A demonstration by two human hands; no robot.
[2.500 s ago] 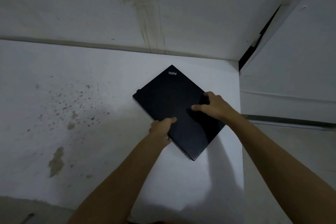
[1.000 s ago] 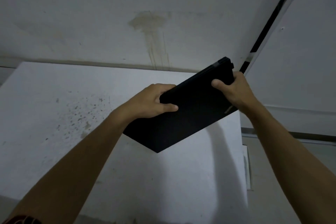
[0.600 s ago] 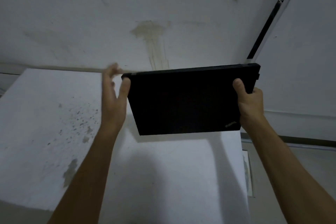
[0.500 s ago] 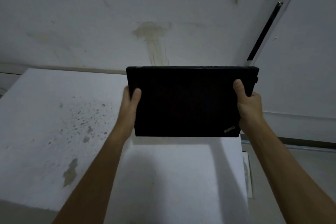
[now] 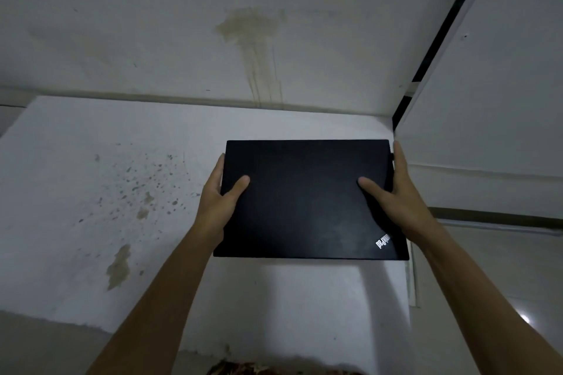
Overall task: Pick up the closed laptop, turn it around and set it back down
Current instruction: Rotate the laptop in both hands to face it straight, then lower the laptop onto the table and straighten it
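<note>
Now both hands (image 5: 306, 201) around laptop (image 5: 307, 210) sides.

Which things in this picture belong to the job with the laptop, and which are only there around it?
Part of the job:
- closed laptop, black, logo at its near right corner
- left hand, gripping its left edge
- right hand, gripping its right edge
- white table, where it goes back

Only around it:
- stained wall
- dark specks on the table
- white door at right

L hand (image 5: 220, 198) & R hand (image 5: 393, 192) clamped, thumbs up top
</note>
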